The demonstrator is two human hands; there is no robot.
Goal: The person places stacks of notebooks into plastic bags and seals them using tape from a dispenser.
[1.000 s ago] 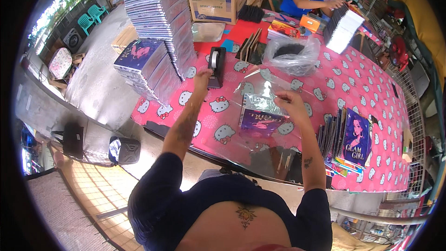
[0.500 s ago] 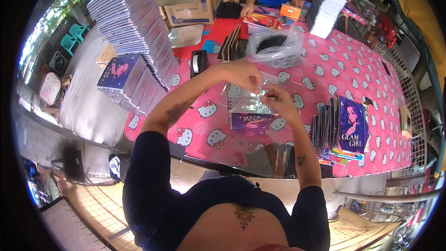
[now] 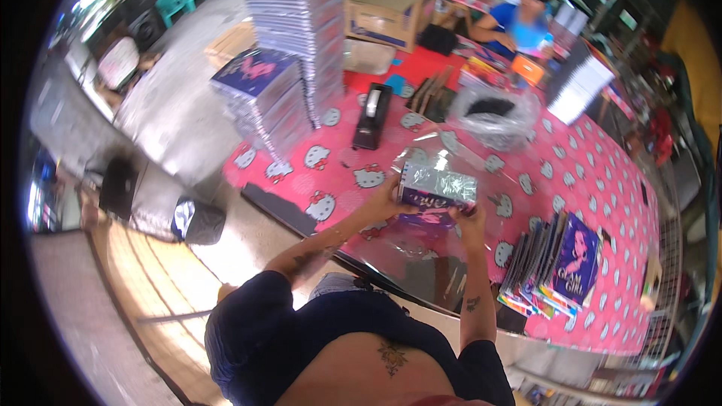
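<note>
Between my hands is a small stack of purple spiral notebooks (image 3: 435, 200) with clear plastic over it. My left hand (image 3: 387, 202) grips its left side, fingers wrapped round the edge. At the near right corner, my right hand (image 3: 471, 224) is closed on the same stack. Loose clear plastic film (image 3: 423, 152) spreads on the table around the stack, glinting behind it. A black tape dispenser (image 3: 372, 115) stands beyond my left hand. To the right of my right hand lies a fanned pile of notebooks (image 3: 573, 259), a purple cover with a drawn figure on top.
Tall stacks of wrapped notebooks (image 3: 289, 15) stand at the back left. Behind are an open cardboard box (image 3: 383, 15), a clear plastic bag (image 3: 496, 124) and a white spiral-bound stack (image 3: 580, 83). A person in blue (image 3: 508, 22) sits across the pink patterned table (image 3: 594, 188).
My hands have gone from pinching the film above the stack to gripping the stack's two sides. The view has turned, so the table appears shifted and tilted.
</note>
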